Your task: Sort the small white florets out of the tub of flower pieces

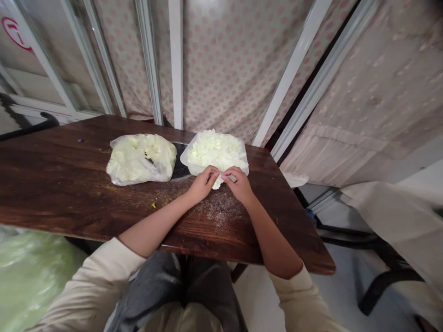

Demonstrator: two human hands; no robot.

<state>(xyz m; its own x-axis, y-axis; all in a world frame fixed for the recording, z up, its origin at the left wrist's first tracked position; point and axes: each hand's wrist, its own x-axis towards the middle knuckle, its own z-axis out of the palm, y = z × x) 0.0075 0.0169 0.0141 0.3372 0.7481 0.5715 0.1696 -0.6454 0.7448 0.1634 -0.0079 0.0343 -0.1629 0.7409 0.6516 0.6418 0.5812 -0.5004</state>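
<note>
My left hand (204,185) and my right hand (238,183) meet just in front of a white plastic tub (194,169). Fingers and thumbs of both are pinched together on a small pale, ruffled flower-like piece (217,183), which hangs between them above the table. The fingertips hide its upper part. Heaped above the tub's rim are many similar whitish-green pieces (216,150). Left of the tub lies a clear plastic bag (141,159) filled with pale yellow-green pieces, with a gap torn or open in its top.
Fine whitish bits are scattered on the dark wooden table (76,184), with a small yellow scrap (154,205) near its front. A dark round plate-like thing (180,161) lies between bag and tub. A large greenish plastic bag (31,276) stands lower left; a black chair frame (384,281) is at right.
</note>
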